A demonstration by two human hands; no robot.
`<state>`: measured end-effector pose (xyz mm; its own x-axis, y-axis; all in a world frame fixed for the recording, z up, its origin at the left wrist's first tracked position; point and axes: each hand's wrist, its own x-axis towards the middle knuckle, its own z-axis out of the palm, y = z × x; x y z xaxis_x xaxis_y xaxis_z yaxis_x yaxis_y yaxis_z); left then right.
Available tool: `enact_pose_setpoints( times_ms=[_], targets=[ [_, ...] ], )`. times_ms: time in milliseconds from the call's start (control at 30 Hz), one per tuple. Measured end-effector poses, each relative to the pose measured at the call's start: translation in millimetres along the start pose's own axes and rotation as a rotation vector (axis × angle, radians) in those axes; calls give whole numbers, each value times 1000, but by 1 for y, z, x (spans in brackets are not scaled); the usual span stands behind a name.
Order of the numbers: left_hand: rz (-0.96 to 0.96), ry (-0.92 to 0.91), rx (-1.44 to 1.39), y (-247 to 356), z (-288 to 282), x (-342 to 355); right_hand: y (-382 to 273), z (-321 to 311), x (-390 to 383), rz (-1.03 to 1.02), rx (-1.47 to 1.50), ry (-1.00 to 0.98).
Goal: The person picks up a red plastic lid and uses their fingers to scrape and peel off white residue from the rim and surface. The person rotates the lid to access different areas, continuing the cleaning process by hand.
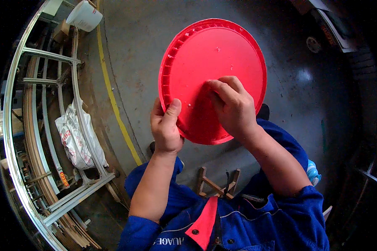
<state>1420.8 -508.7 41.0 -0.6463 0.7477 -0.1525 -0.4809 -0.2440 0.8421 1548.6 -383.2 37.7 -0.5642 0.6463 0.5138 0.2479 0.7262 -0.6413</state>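
A round red plastic lid (222,50), ribbed along its rim, is held up in front of me with its flat face towards me. My left hand (166,127) grips its lower left edge, thumb on the face and fingers behind. Over the lid's lower middle, my right hand (234,104) has its fingers curled together in a pinch, the tips at the surface. Whatever they may hold is hidden. A few small pale flakes (218,49) stick to the red face.
A metal frame rack (77,83) runs along the left, with long strips and a white sack (80,138) on it. A white bucket (86,16) stands at the far left. A yellow floor line (113,100) passes beside the rack. Below my hands is a wooden stool-like frame (215,184).
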Motion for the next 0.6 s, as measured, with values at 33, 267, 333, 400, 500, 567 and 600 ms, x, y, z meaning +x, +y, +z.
enact_pose_setpoints(
  times_ms=[33,267,333,400,500,567,600],
  targets=[
    [0,0,-8,1,1,0,0,1,0,-1,2,-6],
    [26,-13,10,0,-9,-2,-1,-4,7,80,77,-110],
    [45,-41,39,0,-10,-1,3,-7,8,61,55,-115],
    [28,-48,19,2,-5,0,6,-10,8,14,21,-135],
    [22,-68,12,1,-7,0,8,-15,10,-71,-57,-207],
    [12,-82,12,1,-8,0,9,-17,10,-81,-128,-278],
    [4,-86,11,3,-7,0,8,-19,12,-72,-150,-317]
  ],
)
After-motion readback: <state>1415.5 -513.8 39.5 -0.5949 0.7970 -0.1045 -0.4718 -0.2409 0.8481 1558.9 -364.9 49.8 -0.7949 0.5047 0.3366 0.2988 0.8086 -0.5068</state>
